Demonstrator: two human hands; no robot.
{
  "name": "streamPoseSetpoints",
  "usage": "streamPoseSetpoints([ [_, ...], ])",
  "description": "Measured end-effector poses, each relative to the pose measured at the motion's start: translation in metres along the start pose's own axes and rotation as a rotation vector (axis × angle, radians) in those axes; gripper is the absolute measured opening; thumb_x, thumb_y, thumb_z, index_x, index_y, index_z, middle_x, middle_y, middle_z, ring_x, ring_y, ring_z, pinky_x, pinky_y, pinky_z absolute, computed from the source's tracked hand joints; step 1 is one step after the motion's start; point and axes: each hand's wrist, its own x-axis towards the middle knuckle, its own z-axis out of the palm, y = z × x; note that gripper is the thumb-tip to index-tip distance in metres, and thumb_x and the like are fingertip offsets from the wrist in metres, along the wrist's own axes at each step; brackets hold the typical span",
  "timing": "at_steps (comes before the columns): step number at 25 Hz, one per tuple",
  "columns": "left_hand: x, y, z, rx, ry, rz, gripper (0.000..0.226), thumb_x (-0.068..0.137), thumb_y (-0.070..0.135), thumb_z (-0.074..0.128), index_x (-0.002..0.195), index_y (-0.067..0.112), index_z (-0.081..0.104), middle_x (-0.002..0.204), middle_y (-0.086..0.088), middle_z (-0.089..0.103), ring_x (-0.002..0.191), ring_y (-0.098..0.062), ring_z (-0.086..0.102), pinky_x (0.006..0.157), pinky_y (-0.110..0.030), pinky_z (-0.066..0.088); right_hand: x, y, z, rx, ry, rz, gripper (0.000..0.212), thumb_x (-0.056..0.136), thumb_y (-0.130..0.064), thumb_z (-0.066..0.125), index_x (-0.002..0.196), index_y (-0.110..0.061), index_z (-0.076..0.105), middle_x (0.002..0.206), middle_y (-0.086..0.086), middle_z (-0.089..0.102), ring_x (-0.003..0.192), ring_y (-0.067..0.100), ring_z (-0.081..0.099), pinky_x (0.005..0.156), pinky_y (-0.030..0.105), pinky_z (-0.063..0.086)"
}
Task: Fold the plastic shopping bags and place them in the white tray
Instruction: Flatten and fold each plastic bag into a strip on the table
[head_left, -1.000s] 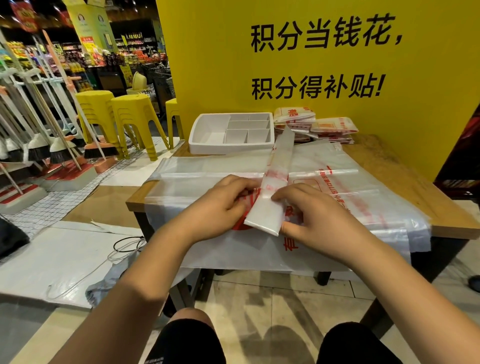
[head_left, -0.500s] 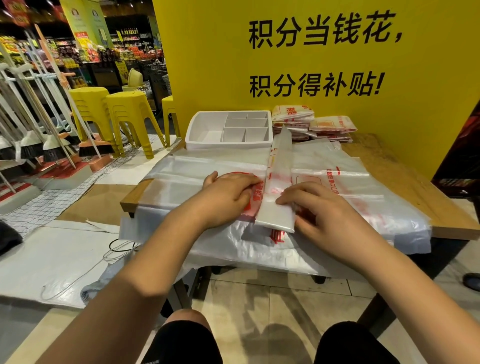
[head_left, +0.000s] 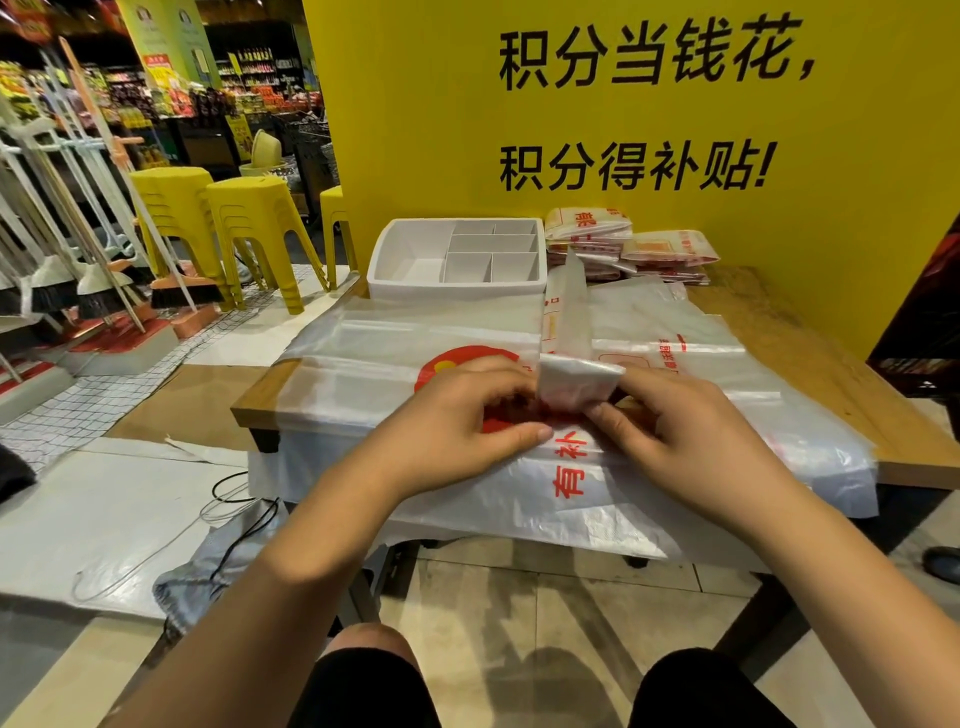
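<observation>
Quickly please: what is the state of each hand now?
Left hand: holds the folded end of the bag strip.
Right hand: pinches the same end.

Translucent white bags (head_left: 519, 483) with red print; white tray (head_left: 457, 288); yellow stools (head_left: 249, 213).

Bright, even indoor light; wide-angle bending at edges.

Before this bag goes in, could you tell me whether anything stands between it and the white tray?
Nothing visible blocks it. The left hand and right hand hold the bag by its folded end; only flat bags lie between it and the tray. A stack of folded bags sits beside the tray.
</observation>
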Motion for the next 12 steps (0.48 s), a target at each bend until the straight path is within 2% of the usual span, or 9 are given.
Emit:
streamPoseSetpoints([
  [3, 0.008, 0.001, 0.002, -0.016, 0.039, -0.036, 0.020, 0.093, 0.027, 0.069, 0.110, 0.019, 0.072, 0.108, 0.011, 0.065, 0.106, -0.003, 0.057, 0.092, -0.024, 0.047, 0.001, -0.001, 0.001, 0.025, 0.044, 0.076, 0.015, 0.093, -0.026, 0.065, 0.107, -0.025, 0.071, 0.092, -0.013, 0.069, 0.086, 0.003, 0.058, 0.072, 0.006, 0.038],
  [6, 0.011, 0.004, 0.005, -0.009, 0.028, -0.068, 0.007, 0.098, 0.026, 0.061, 0.101, 0.022, 0.066, 0.093, 0.016, 0.058, 0.094, 0.000, 0.052, 0.081, -0.024, 0.042, 0.004, 0.000, 0.000, 0.111, 0.018, 0.143, 0.018, 0.092, -0.029, 0.067, 0.109, -0.033, 0.070, 0.094, -0.017, 0.068, 0.087, -0.001, 0.057, 0.072, 0.004, 0.038],
  [9, 0.011, 0.006, 0.009, 0.003, 0.016, -0.128, 0.011, 0.101, 0.029, 0.054, 0.090, 0.026, 0.055, 0.085, 0.013, 0.052, 0.087, -0.003, 0.048, 0.074, -0.025, 0.041, 0.011, 0.000, 0.002, 0.109, -0.008, 0.150, 0.017, 0.092, -0.035, 0.064, 0.107, -0.030, 0.070, 0.097, -0.010, 0.065, 0.090, 0.005, 0.056, 0.073, 0.007, 0.037],
  [12, 0.016, 0.008, 0.012, 0.001, 0.016, -0.168, 0.013, 0.104, 0.032, 0.049, 0.092, 0.028, 0.054, 0.091, 0.014, 0.052, 0.096, -0.006, 0.045, 0.079, -0.023, 0.036, 0.016, -0.002, 0.006, 0.095, 0.023, 0.228, 0.018, 0.095, -0.032, 0.062, 0.112, -0.025, 0.066, 0.097, -0.010, 0.066, 0.084, 0.003, 0.055, 0.069, 0.003, 0.036],
])
